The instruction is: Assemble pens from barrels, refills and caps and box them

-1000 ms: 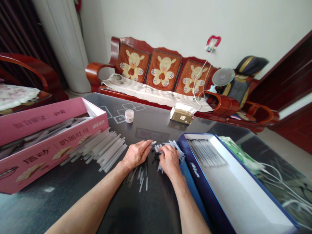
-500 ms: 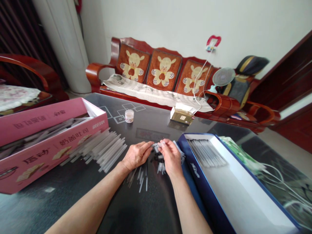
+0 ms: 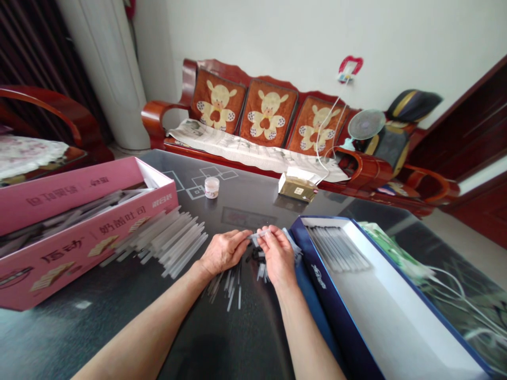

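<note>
Over the dark table, my two hands are close together with their fingertips pinched. My right hand (image 3: 278,257) grips a small pale translucent tube (image 3: 262,233) between thumb and fingers. My left hand (image 3: 225,253) is closed at its near end; what its fingertips hold is partly hidden. Beneath them lies a heap of small black and clear pieces (image 3: 261,272), half covered by my right hand. Thin clear sticks (image 3: 233,290) are scattered by my left wrist. A stack of frosted translucent tubes (image 3: 174,243) lies to the left of my left hand.
A pink box (image 3: 95,237) full of similar tubes stands left. At right, a blue box (image 3: 344,311) with a white inside holds a row of black-tipped tubes (image 3: 336,248). A small jar (image 3: 212,188), a tissue pack (image 3: 297,188) and white cables (image 3: 455,290) are on the table.
My right fingers have shifted slightly, and the pale tube between them shows more plainly, lying nearly level. My left hand keeps its place. The view has moved a little.
</note>
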Demonstrator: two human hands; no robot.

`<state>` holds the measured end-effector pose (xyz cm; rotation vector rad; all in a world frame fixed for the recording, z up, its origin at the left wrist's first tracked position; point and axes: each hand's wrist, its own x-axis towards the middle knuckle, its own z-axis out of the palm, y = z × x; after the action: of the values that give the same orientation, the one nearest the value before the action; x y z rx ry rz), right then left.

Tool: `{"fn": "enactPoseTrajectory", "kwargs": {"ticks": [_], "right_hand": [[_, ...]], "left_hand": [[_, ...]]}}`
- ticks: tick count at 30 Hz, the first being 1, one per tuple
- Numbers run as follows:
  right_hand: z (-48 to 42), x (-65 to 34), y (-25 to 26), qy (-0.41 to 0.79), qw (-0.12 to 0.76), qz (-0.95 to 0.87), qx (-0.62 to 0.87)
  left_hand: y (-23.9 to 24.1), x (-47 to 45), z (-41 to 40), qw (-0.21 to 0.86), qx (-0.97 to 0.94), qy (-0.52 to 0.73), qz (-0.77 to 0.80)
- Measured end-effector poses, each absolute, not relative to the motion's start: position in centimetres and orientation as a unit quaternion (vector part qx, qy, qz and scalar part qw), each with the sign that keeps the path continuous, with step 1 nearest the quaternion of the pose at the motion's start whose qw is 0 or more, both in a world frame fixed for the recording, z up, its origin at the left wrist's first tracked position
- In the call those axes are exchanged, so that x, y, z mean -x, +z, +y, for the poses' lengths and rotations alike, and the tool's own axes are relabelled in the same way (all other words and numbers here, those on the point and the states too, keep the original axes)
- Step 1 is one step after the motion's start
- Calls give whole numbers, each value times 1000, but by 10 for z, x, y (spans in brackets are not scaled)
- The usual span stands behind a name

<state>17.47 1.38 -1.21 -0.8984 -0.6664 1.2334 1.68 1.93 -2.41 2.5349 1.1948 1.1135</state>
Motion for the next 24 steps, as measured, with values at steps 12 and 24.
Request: {"fn": "enactPoseTrajectory", "kwargs": {"ticks": [12, 24], "right_hand": [[11, -183, -18, 388, 565, -545, 484], [7, -175, -14, 450, 583, -463, 493]], "left_hand": [[-20, -15, 20, 75, -848, 318, 418], [-18, -15, 17, 4, -847, 315, 429]]}}
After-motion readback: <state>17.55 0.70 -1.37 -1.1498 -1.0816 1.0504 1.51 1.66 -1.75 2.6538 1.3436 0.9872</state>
